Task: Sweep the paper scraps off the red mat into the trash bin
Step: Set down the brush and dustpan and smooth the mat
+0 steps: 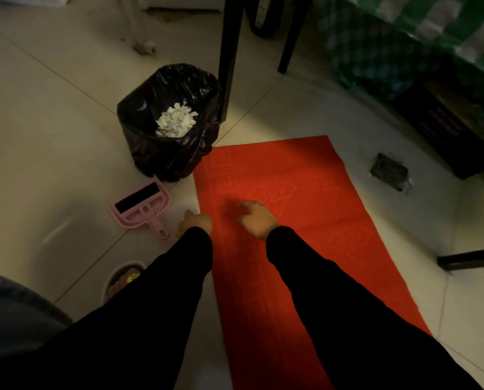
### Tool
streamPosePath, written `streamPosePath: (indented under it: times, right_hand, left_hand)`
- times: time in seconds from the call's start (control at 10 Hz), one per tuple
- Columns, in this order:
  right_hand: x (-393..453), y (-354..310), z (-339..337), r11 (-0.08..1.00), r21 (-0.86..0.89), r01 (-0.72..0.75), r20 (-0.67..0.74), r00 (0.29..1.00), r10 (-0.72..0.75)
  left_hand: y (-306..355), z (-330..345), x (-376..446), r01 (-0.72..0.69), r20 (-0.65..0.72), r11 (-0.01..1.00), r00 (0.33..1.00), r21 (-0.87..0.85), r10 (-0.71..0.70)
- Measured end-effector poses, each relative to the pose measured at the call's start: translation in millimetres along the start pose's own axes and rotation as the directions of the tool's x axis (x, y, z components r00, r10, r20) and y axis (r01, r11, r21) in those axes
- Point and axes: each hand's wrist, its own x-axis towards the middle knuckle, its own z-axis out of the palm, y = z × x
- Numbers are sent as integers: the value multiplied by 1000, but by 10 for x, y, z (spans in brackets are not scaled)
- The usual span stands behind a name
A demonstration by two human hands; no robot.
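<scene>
The red mat [305, 220] lies on the tiled floor, and I see no scraps on its visible surface. A pile of white paper scraps [175, 120] sits inside the trash bin [150, 108], which is lined with a black bag and stands at the mat's far left corner. A pink dustpan [142, 205] lies on the floor left of the mat. My left hand [194, 222] hovers at the mat's left edge, just right of the dustpan handle, holding nothing. My right hand [256, 218] is over the mat with fingers loosely spread and empty.
Black furniture legs [229, 60] stand behind the bin. A dark small object [390, 171] lies on the floor right of the mat. A black bar [471, 258] reaches in from the right edge. A slipper [122, 280] is near my left sleeve. Green-patterned packs [404, 38] fill the far right.
</scene>
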Motion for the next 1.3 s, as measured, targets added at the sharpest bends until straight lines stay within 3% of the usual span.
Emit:
streamPosePath:
  times: [0.3,0.4,0.6,0.7,0.9,1.0,1.3]
  right_hand:
    - [-88,345,-59,989,-67,-134,-1,991,134]
    - [-164,455,-45,980,-52,-192,31,980,194]
    - [-257,730,9,970,-58,-238,21,971,239]
    - [-299,895,56,957,28,-289,27,957,288]
    - [-430,1165,258,962,-15,-272,47,961,273]
    - [-480,1310,332,961,16,-278,53,960,277]
    - [-726,1265,241,976,34,-216,193,959,206]
  left_hand:
    - [0,272,-28,-135,75,980,989,147,125]
    - [36,291,-159,-186,138,926,979,329,148]
    - [82,384,-333,-284,165,856,958,432,234]
    - [38,504,-358,-309,188,824,950,474,249]
    - [-91,725,-468,-436,313,625,900,648,304]
    - [-198,825,-431,-368,275,710,929,600,250]
    - [-327,909,-505,-411,356,500,912,763,206]
